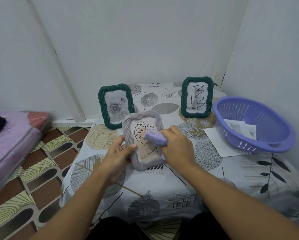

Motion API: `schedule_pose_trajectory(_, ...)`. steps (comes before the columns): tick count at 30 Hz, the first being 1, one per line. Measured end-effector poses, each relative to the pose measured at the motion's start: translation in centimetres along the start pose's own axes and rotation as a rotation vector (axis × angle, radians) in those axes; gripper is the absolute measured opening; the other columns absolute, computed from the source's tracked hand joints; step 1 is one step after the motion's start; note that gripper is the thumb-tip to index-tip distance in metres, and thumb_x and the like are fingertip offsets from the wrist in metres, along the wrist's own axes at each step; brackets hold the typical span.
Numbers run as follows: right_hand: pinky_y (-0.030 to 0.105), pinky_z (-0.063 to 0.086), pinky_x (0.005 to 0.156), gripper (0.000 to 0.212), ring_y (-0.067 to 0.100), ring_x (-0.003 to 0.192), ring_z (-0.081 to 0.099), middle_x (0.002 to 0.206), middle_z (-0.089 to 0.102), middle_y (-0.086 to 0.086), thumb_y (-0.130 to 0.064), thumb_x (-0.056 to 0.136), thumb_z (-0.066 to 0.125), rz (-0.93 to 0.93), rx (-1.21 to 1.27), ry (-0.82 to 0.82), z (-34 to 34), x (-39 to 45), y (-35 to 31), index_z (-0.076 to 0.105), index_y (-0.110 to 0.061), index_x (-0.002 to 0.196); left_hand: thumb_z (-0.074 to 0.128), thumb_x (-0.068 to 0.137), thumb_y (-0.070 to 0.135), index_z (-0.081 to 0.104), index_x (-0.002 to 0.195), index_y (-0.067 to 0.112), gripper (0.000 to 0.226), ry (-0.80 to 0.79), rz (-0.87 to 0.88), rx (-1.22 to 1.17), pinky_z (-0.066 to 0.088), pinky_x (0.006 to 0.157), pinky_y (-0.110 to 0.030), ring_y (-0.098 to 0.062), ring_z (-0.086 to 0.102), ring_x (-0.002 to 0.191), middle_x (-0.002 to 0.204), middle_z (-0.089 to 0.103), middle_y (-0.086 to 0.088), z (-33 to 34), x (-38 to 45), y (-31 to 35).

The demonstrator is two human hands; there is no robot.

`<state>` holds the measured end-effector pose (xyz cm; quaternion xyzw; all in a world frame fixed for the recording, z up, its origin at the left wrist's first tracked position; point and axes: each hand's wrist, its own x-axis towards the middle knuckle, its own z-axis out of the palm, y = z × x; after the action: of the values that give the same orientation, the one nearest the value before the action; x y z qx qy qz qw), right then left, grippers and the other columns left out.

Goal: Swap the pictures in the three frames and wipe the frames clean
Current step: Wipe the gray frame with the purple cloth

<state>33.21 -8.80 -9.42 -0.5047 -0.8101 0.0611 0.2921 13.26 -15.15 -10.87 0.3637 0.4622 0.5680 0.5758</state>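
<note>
Both forearms reach in from the near edge of the cloth-covered table [214, 179]. Left hand [118, 154] grips the left rim of the grey frame [141, 139], thumb over the front, fingers curled behind; likely bracing it so it doesn't slide under wiping. Frame sits near the table's middle, tilted back toward the person, leaf line drawing showing in it. Right hand [177, 145] has its fingers curled round a bunched lilac cloth [155, 138], pressed onto the glass at the frame's right side, wrist bent inward, palm down; judged mid-wipe.

Past that, near the right edge, a purple basket [266, 141] holds loose prints and sits partly on a white sheet [214, 137], probably kept close for swapping. Toward the far edge two green frames stand upright and well apart: the left green frame [116, 106] with a rose picture, the right green frame [196, 97] with a black scribble on its front, so it probably still needs wiping.
</note>
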Motion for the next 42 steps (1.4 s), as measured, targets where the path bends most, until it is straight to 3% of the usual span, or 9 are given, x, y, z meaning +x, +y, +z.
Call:
schedule_pose_trajectory(5,0.029,0.042,0.056,0.034,0.024,0.073,0.06,0.097,0.056,-0.004,-0.007,0.068,0.069,-0.032,-0.004,-0.052,0.6,-1.0,0.2,0.067,-0.021,0.099,0.053,0.103,0.002,0.05,0.139,0.013,0.038,0.0,0.004,0.014,0.054,0.101,-0.049,-0.036,0.067,0.121,0.128,0.07,-0.019,-0.1,-0.1,-0.1)
schedule_pose_trajectory(16,0.03,0.036,0.057,0.03,0.023,0.077,0.059,0.101,0.056,-0.007,-0.009,0.071,0.067,0.03,0.058,-0.06,0.6,-1.3,0.1,0.066,-0.022,0.097,0.053,0.103,0.001,0.051,0.136,0.011,0.035,0.017,0.003,-0.022,0.061,0.089,-0.04,-0.035,0.069,0.117,0.126,0.071,-0.02,0.1,-0.1,-0.1)
schedule_pose_trajectory(25,0.033,0.048,0.06,0.028,0.019,0.078,0.059,0.097,0.054,-0.01,-0.012,0.069,0.07,0.048,0.094,-0.116,0.9,-1.7,0.5,0.064,-0.025,0.093,0.053,0.103,-0.001,0.049,0.138,0.009,0.037,0.019,-0.001,-0.04,0.06,0.094,-0.044,-0.037,0.068,0.119,0.126,0.07,-0.02,0.2,-0.2,-0.1)
schedule_pose_trajectory(28,0.033,0.045,0.059,0.025,0.019,0.076,0.057,0.094,0.053,-0.01,-0.012,0.069,0.067,0.109,0.128,-0.089,0.7,-1.2,0.6,0.065,-0.025,0.09,0.053,0.102,0.0,0.049,0.139,0.01,0.038,0.017,0.002,-0.044,0.06,0.094,-0.045,-0.036,0.068,0.119,0.127,0.07,-0.02,0.2,-0.2,0.0)
schedule_pose_trajectory(34,0.031,0.043,0.059,0.021,0.019,0.077,0.057,0.095,0.052,-0.01,-0.013,0.072,0.068,0.039,0.106,-0.152,1.1,-2.0,0.1,0.063,-0.022,0.09,0.052,0.103,-0.001,0.049,0.137,0.008,0.036,0.015,-0.005,-0.057,0.06,0.094,-0.044,-0.038,0.067,0.12,0.127,0.07,-0.022,0.1,-0.1,-0.2)
schedule_pose_trajectory(38,0.034,0.046,0.059,0.015,0.02,0.074,0.057,0.089,0.05,-0.011,-0.014,0.075,0.065,0.121,0.157,-0.089,0.6,-1.2,0.3,0.066,-0.023,0.088,0.052,0.103,-0.001,0.05,0.138,0.01,0.037,0.017,-0.002,-0.058,0.059,0.095,-0.046,-0.038,0.067,0.119,0.127,0.07,-0.022,0.1,-0.1,-0.2)
schedule_pose_trajectory(42,0.034,0.047,0.06,0.015,0.019,0.074,0.057,0.092,0.053,-0.009,-0.012,0.075,0.063,0.044,0.144,-0.141,1.1,-2.1,-0.2,0.063,-0.022,0.086,0.053,0.103,0.0,0.049,0.137,0.009,0.036,0.02,-0.009,-0.058,0.059,0.095,-0.046,-0.039,0.066,0.12,0.128,0.069,-0.023,0.0,0.0,-0.3)
